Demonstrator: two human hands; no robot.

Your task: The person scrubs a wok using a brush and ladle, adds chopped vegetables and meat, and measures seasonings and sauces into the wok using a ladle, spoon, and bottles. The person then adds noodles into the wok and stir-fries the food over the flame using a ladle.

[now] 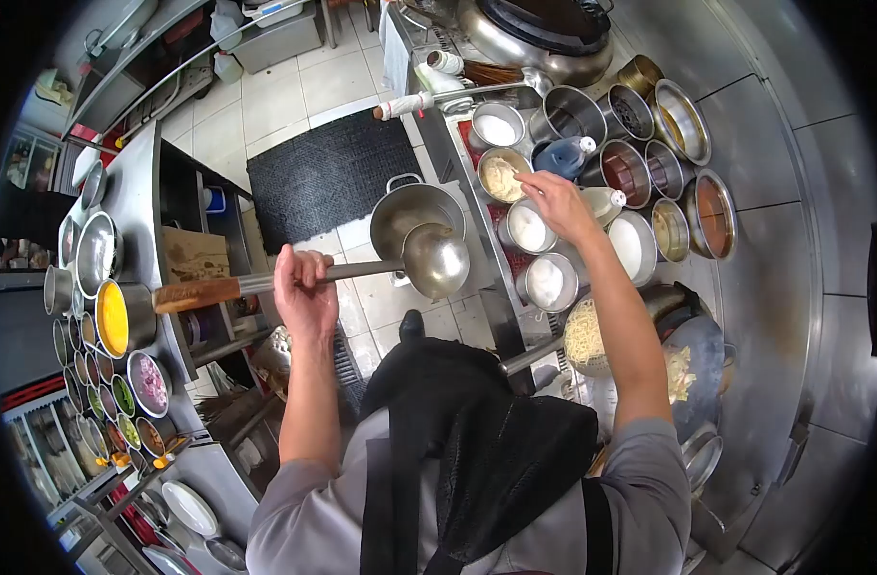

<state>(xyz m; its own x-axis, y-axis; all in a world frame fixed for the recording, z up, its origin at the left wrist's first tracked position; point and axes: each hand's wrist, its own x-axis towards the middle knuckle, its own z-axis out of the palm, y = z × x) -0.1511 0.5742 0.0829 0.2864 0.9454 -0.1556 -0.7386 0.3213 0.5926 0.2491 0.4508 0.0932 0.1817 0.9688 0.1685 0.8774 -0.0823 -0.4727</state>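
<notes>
My left hand [307,287] is wrapped round the shaft of a large wok ladle [436,266] with a wooden handle. Its metal bowl hangs over the near side of a deep pot [388,225] and looks empty. At the right, my right hand [558,203] reaches over a tin of pale yellow powder [501,175], its fingertips bunched at the tin's edge. Whatever they pinch is hidden. Tins of white seasoning [527,228] stand beside that hand. Below my right forearm, noodles [585,335] lie in a strainer, and a wok [702,383] contains pale yellow food.
Sauce pots [623,172], a dark liquid jug [558,158] and a squeeze bottle [603,203] crowd the right counter. On the left counter are a yellow-filled pot [113,318] and several small ingredient tins [122,393]. A black mat [328,177] covers part of the tiled floor.
</notes>
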